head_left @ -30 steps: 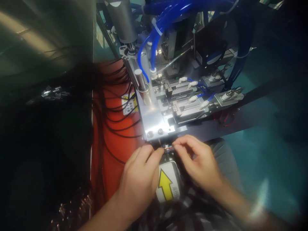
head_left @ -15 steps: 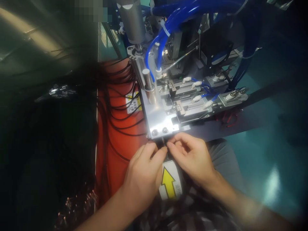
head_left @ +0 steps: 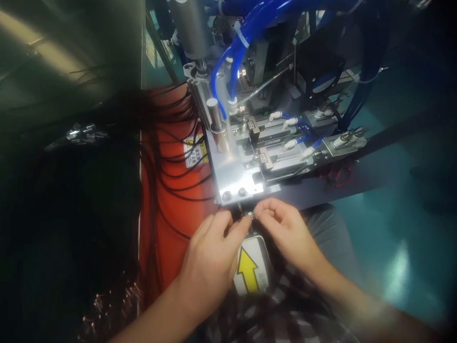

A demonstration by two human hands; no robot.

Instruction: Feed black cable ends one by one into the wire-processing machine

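Note:
Just below the front edge of a bright metal machine fixture (head_left: 228, 178), my two hands meet at the fingertips. A small shiny metal part (head_left: 250, 214) shows between them, too small to name further. My left hand (head_left: 212, 259) is closed, its thumb tip against that part and its other fingers curled underneath. My right hand (head_left: 291, 231) pinches from the right side with thumb and forefinger at the same spot. Under the hands lies a white label with a yellow arrow (head_left: 249, 269), on a rounded block.
Black cables (head_left: 178, 176) run over an orange-red surface (head_left: 171, 214) on the left. Blue air hoses (head_left: 257, 21) arch over the machine, and metal slides with white fittings (head_left: 289, 124) extend right. Loose shiny metal parts (head_left: 85, 133) lie in the dark area at left.
The small shiny part now shows between my fingertips, which stand slightly farther apart. My right hand has shifted slightly right. The whole view has shifted a little.

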